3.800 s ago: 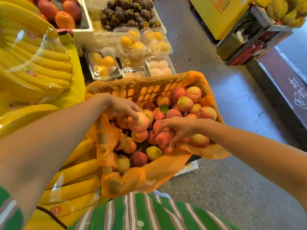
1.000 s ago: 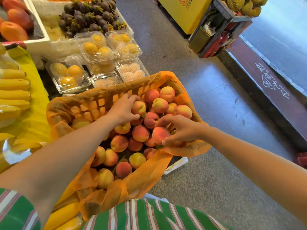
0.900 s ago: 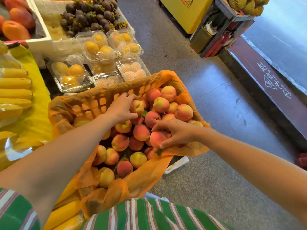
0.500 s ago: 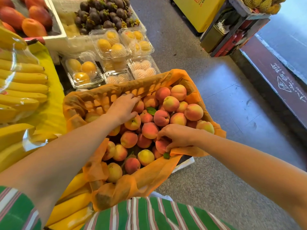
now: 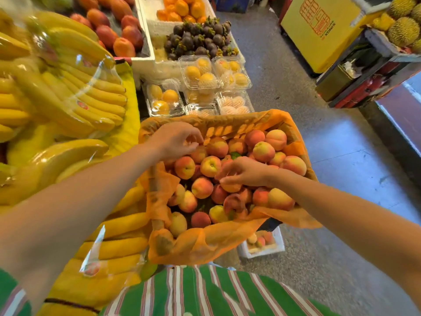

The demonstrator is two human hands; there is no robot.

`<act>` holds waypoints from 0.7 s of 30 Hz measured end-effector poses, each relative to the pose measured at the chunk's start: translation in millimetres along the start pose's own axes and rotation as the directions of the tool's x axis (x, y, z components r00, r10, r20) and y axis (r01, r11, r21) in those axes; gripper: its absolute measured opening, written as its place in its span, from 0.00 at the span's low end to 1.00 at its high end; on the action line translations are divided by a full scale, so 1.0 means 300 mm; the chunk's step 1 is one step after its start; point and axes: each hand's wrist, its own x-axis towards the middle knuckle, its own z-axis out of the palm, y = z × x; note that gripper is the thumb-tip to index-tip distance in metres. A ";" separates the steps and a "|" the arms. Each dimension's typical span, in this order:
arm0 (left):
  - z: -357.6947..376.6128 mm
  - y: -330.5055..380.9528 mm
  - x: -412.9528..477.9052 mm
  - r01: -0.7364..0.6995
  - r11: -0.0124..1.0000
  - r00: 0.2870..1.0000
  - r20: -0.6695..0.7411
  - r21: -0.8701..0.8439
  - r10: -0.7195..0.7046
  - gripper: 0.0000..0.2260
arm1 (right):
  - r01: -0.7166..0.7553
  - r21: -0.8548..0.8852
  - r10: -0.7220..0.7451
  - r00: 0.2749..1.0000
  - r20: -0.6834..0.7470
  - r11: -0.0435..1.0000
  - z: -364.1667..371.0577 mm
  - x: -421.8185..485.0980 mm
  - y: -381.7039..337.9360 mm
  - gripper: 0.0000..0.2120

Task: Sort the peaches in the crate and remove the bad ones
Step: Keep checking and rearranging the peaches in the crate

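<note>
The left hand [image 5: 175, 140] hovers loosely curled, holding nothing, over the peaches [image 5: 210, 166] at the far left of the crate [image 5: 227, 130]. The right hand [image 5: 246, 172] curls over one peach [image 5: 231, 187] mid-crate; whether it grips is unclear.

Place: fruit shop or market stall.
Left: wrapped banana bunches [image 5: 68, 92] heaped on a yellow-covered desk [image 5: 130, 110].
Far: mangosteens [image 5: 198, 42], oranges [image 5: 182, 8], clear clamshell packs [image 5: 199, 73] of fruit.
Far right: durians [image 5: 403, 30], yellow carton [image 5: 319, 30].
Near: crate [image 5: 227, 124] of peaches [image 5: 210, 166].
</note>
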 end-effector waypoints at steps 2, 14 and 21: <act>-0.021 -0.033 -0.055 -0.002 0.988 0.998 -0.054 0.154 0.011 0.08 | 0.054 0.060 -0.053 0.998 -0.017 0.997 0.004 0.046 -0.063 0.14; -0.070 -0.135 -0.232 0.083 0.985 0.978 0.176 0.153 -0.109 0.16 | -0.082 0.122 0.037 0.942 0.334 0.989 0.216 0.271 -0.175 0.25; -0.088 -0.130 -0.260 0.080 0.996 0.968 0.236 0.041 -0.088 0.20 | -0.049 0.076 0.029 0.969 0.244 0.996 0.307 0.307 -0.164 0.24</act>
